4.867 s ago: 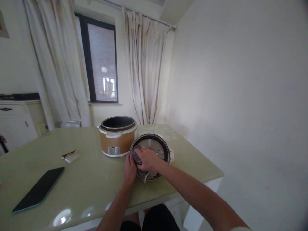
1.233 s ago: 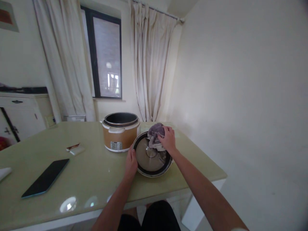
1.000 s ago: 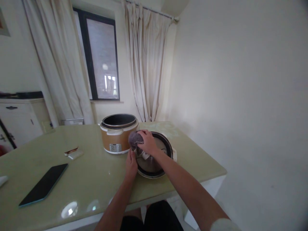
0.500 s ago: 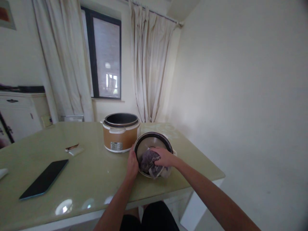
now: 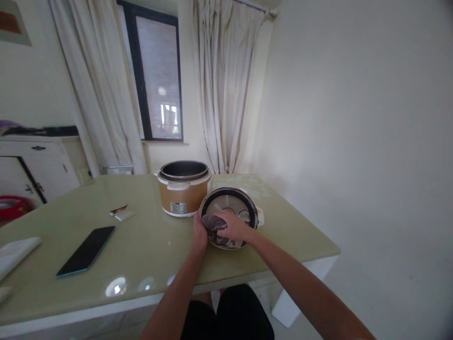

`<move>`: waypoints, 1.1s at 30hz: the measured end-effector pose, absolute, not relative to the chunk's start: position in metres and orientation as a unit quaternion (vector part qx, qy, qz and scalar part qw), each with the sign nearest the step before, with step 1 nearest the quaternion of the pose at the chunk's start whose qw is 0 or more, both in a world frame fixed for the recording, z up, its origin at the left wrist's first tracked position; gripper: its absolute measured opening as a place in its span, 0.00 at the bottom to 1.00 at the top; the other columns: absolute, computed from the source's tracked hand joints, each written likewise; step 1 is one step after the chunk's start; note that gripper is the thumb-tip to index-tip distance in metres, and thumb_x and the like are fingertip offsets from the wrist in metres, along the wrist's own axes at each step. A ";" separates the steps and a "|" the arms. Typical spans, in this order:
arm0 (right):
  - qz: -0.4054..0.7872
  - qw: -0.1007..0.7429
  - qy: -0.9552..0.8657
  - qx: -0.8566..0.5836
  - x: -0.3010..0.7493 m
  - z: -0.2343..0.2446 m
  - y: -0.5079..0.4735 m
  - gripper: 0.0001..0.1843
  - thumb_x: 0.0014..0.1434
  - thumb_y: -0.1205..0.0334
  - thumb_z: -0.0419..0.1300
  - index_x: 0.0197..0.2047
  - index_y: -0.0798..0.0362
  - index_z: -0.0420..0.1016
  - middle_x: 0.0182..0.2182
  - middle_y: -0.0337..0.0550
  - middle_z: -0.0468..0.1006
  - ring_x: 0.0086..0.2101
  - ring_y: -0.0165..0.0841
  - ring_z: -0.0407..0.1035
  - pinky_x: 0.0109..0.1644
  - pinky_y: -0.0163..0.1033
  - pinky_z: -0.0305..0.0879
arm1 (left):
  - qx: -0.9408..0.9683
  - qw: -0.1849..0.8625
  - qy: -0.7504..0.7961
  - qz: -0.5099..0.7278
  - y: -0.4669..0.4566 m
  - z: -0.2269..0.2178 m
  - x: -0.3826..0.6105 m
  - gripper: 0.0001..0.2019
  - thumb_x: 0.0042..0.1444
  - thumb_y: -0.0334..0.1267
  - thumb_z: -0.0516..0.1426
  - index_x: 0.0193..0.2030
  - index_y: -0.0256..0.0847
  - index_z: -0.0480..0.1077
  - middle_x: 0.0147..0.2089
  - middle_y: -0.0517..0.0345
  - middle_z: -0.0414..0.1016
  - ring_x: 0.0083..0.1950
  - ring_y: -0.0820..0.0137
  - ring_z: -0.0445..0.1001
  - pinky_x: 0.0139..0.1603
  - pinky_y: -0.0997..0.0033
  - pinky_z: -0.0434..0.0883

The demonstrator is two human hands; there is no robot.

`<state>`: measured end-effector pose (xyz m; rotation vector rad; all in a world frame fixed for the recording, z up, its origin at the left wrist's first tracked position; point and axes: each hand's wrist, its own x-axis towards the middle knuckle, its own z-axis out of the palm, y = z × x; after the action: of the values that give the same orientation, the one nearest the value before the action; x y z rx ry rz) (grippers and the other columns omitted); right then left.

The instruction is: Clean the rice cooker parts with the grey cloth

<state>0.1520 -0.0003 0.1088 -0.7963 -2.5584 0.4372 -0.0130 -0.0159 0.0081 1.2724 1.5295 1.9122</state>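
Note:
A round cooker lid (image 5: 231, 204) lies upside down on the green table (image 5: 148, 241), its metal inner face up. My right hand (image 5: 231, 226) is closed on a grey-purple cloth (image 5: 214, 224) pressed against the near left part of the lid. Fingers of my left hand (image 5: 200, 234) curl on the lid's left rim. Just behind to the left stands the brown and white cooker body (image 5: 183, 193), open, with its dark inner pot showing.
A dark phone (image 5: 86, 250) lies on the table's left part, with a small brown and white packet (image 5: 120, 213) beyond it and white cloth (image 5: 14, 252) at the far left edge. A white cabinet (image 5: 38, 165), curtains and a window stand behind. The wall is close on the right.
My right hand has swept the cloth around the lid's inner face, from the far edge to the left, then to the near side. My left hand has stayed on the rim.

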 end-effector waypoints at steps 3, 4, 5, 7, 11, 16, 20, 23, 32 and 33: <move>0.155 0.134 -0.942 -0.264 0.180 0.122 0.000 0.31 0.49 0.67 0.68 0.58 0.52 0.80 0.50 0.48 0.81 0.49 0.43 0.75 0.58 0.45 0.70 | 0.445 0.202 0.543 0.683 -0.019 0.013 -0.009 0.30 0.74 0.54 0.42 0.69 0.36 0.67 0.68 0.42 0.73 0.71 0.59 0.70 0.75 0.53 0.64; 0.154 0.111 -0.945 -0.265 0.187 0.127 0.000 0.29 0.49 0.67 0.68 0.57 0.52 0.81 0.49 0.48 0.81 0.48 0.43 0.75 0.56 0.45 0.70 | 0.450 0.207 0.538 0.682 -0.020 0.015 -0.007 0.29 0.74 0.54 0.43 0.68 0.37 0.68 0.68 0.43 0.73 0.71 0.59 0.70 0.75 0.52 0.63; 0.152 0.094 -0.947 -0.269 0.192 0.131 0.000 0.28 0.49 0.67 0.68 0.55 0.53 0.82 0.48 0.47 0.81 0.47 0.43 0.76 0.55 0.44 0.70 | 0.458 0.211 0.530 0.681 -0.021 0.017 -0.006 0.28 0.74 0.54 0.44 0.68 0.38 0.68 0.68 0.44 0.74 0.71 0.59 0.70 0.75 0.52 0.63; 0.153 0.081 -0.946 -0.276 0.193 0.135 0.000 0.27 0.48 0.66 0.69 0.54 0.53 0.82 0.46 0.47 0.82 0.46 0.43 0.76 0.54 0.44 0.70 | 0.474 0.220 0.513 0.681 -0.022 0.019 -0.004 0.29 0.73 0.56 0.44 0.67 0.39 0.70 0.67 0.44 0.74 0.71 0.60 0.70 0.76 0.53 0.62; 0.195 0.159 -0.935 -0.249 0.173 0.128 -0.001 0.33 0.48 0.66 0.70 0.59 0.51 0.77 0.51 0.45 0.81 0.50 0.42 0.74 0.59 0.44 0.68 | 0.483 0.244 0.494 0.680 -0.021 0.018 -0.006 0.30 0.72 0.59 0.45 0.65 0.40 0.71 0.65 0.46 0.76 0.68 0.59 0.73 0.73 0.54 0.66; 0.181 0.171 -0.941 -0.229 0.158 0.119 -0.001 0.31 0.51 0.68 0.68 0.59 0.50 0.77 0.50 0.45 0.79 0.51 0.42 0.73 0.61 0.46 0.67 | 0.481 0.222 0.499 0.686 -0.018 0.013 -0.014 0.25 0.70 0.53 0.50 0.62 0.39 0.73 0.59 0.44 0.80 0.63 0.56 0.77 0.68 0.50 0.71; 0.094 0.029 -0.969 -0.228 0.176 0.133 -0.002 0.24 0.52 0.70 0.67 0.53 0.49 0.82 0.46 0.46 0.79 0.46 0.42 0.75 0.56 0.46 0.71 | 0.451 0.155 0.577 0.663 -0.015 0.009 -0.014 0.22 0.67 0.45 0.52 0.63 0.40 0.73 0.61 0.42 0.79 0.65 0.53 0.75 0.70 0.46 0.68; -0.025 -0.025 -0.960 -0.277 0.190 0.147 0.001 0.19 0.52 0.72 0.65 0.47 0.49 0.84 0.45 0.50 0.78 0.47 0.46 0.74 0.53 0.49 0.72 | 0.454 0.141 0.589 0.654 -0.014 0.005 -0.013 0.23 0.67 0.43 0.50 0.65 0.39 0.71 0.62 0.41 0.78 0.67 0.53 0.74 0.71 0.45 0.67; -0.132 0.162 -0.870 -0.446 0.152 0.151 0.031 0.31 0.61 0.72 0.62 0.66 0.47 0.68 0.61 0.58 0.69 0.58 0.51 0.66 0.56 0.53 0.71 | 0.471 0.121 0.553 0.677 -0.015 0.008 -0.012 0.25 0.69 0.45 0.49 0.69 0.41 0.68 0.67 0.44 0.74 0.70 0.57 0.71 0.73 0.51 0.66; -0.116 0.178 -0.871 -0.444 0.142 0.148 0.029 0.31 0.62 0.70 0.61 0.67 0.47 0.66 0.62 0.57 0.68 0.57 0.49 0.66 0.56 0.51 0.72 | 0.475 0.126 0.552 0.673 -0.017 0.010 -0.011 0.25 0.70 0.46 0.49 0.69 0.41 0.67 0.68 0.44 0.74 0.70 0.58 0.71 0.73 0.52 0.66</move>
<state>0.1420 0.0294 0.1481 -1.2550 -2.4634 -0.3271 -0.0111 -0.0168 0.0097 1.3838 1.6074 1.9609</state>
